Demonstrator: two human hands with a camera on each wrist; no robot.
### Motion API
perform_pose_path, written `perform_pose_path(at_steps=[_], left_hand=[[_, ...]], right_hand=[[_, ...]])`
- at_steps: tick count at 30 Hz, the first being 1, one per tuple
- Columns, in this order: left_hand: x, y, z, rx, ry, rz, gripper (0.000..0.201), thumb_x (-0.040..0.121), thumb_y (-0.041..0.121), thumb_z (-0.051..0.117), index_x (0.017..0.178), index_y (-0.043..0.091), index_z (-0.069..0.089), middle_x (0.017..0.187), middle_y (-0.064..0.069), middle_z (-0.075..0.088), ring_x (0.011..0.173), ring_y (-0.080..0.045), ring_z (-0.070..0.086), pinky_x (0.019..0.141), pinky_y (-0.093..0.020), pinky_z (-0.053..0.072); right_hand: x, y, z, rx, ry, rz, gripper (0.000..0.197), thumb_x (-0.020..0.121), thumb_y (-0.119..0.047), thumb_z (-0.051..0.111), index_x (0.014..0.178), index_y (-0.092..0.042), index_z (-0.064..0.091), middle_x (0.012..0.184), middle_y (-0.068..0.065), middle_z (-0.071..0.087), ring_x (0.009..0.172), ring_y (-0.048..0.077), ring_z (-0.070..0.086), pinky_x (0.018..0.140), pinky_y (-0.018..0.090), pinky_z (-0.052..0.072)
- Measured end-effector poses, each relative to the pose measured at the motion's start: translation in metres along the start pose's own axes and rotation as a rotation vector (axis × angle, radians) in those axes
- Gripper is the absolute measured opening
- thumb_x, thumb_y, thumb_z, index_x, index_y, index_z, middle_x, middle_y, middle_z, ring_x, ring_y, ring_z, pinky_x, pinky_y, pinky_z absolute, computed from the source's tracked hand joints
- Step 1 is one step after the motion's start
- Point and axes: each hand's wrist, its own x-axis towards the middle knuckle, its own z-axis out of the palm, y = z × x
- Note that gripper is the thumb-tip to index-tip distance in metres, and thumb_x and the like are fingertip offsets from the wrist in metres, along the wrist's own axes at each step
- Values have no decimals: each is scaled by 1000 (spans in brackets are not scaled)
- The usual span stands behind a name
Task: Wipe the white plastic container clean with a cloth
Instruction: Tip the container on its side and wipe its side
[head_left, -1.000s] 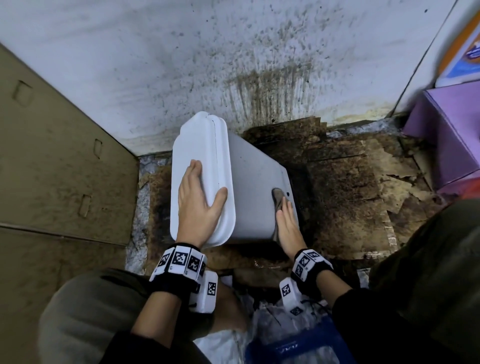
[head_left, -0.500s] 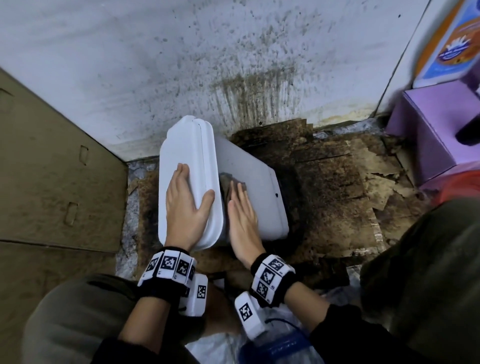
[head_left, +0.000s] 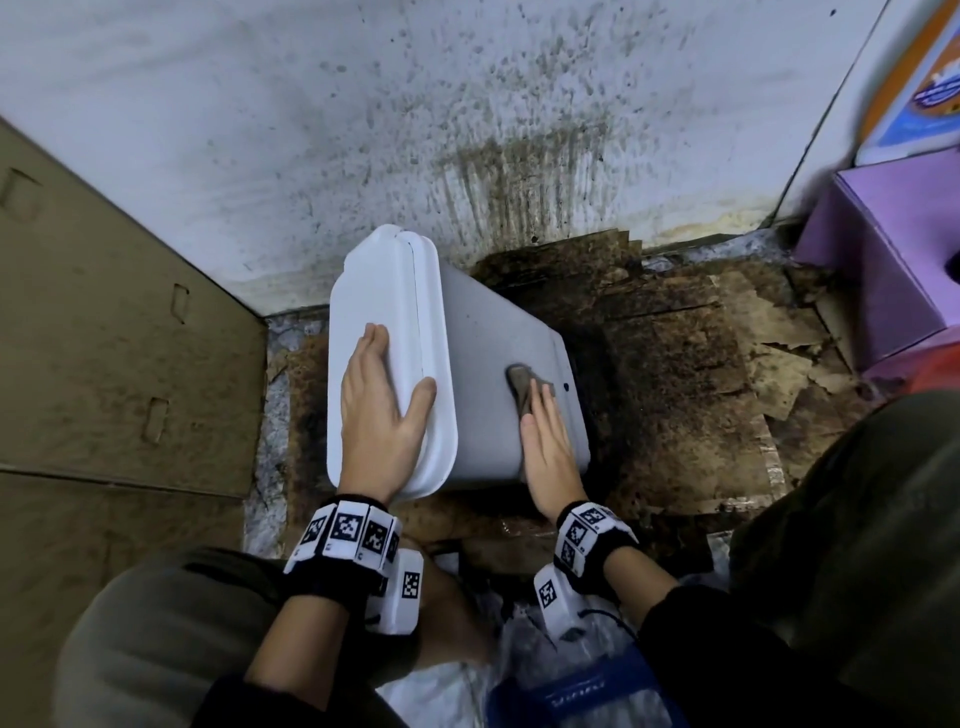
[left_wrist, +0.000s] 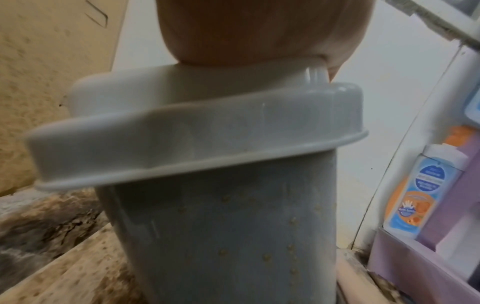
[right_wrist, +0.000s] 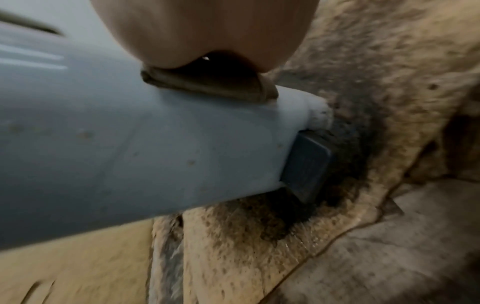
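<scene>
1. Stained cardboard (head_left: 675, 395) covers the floor, dark and wet-looking, below a white wall (head_left: 363, 130) spattered with brown streaks; a tan box (head_left: 104, 338) stands at the left and a purple box (head_left: 893, 249) at the right.
2. On this cardboard a white container (head_left: 498, 364) lies tipped on its side, lid (head_left: 384, 312) toward the left, base toward the right, one end close to the wall.
3. Left hand (head_left: 382, 415): flat on the lid's face, fingers straight and together, thumb spread over the lid's rim toward the body (a brace, nothing pinched).
4. Right hand (head_left: 545, 447): laid flat on the upturned side of the container near its base end, fingers straight, pressing a small brown cloth (head_left: 524, 387) onto the plastic.
5. A crumpled edge of the cloth shows ahead of the fingertips; the rest is under the palm. In the right wrist view the cloth (right_wrist: 207, 86) is squashed between palm and container (right_wrist: 130, 144), close to the bottom corner.
6. That view also shows a dark square foot (right_wrist: 306, 164) on the container's base, touching the dirty cardboard.
7. In the left wrist view the near side of the container (left_wrist: 233, 236) carries small brown specks below the lid's rim (left_wrist: 182, 144).
8. Both wrists wear bands with black-and-white markers (head_left: 348, 530); the person's knees in olive trousers (head_left: 156, 639) frame the bottom of the head view.
</scene>
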Motion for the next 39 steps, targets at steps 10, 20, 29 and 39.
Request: perform_pose_path(at_steps=[10, 20, 29, 39], left_hand=[[-1, 2, 0, -4, -5, 5, 84, 90, 55, 42, 158, 8, 24, 165, -8, 24, 153, -22, 18, 126, -45, 16], [1, 1, 1, -7, 5, 11, 83, 90, 54, 41, 157, 7, 26, 164, -10, 26, 153, -23, 20, 126, -46, 17], [0, 3, 1, 5, -6, -8, 80, 93, 55, 36, 158, 10, 24, 165, -7, 24, 154, -21, 17, 125, -46, 16], [-3, -6, -8, 3, -29, -14, 80, 95, 56, 37, 160, 12, 19, 167, -3, 19, 155, -16, 14, 127, -44, 15]], right_hand=[[18, 35, -23, 64, -97, 353, 55, 110, -29, 24, 160, -13, 6, 169, 5, 3, 156, 20, -3, 126, 34, -3], [-3, -33, -4, 70, -3, 341, 60, 108, -45, 26, 160, -21, 8, 169, 3, 1, 156, 15, -4, 125, 34, -7], [-17, -104, 15, 56, -77, -153, 61, 101, -47, 6, 160, -33, 4, 168, -17, -3, 150, -8, -9, 119, 21, -5], [61, -123, -4, -52, -333, -196, 55, 110, -30, 17, 158, -29, -10, 167, -8, -19, 152, 6, -18, 114, 28, -8]])
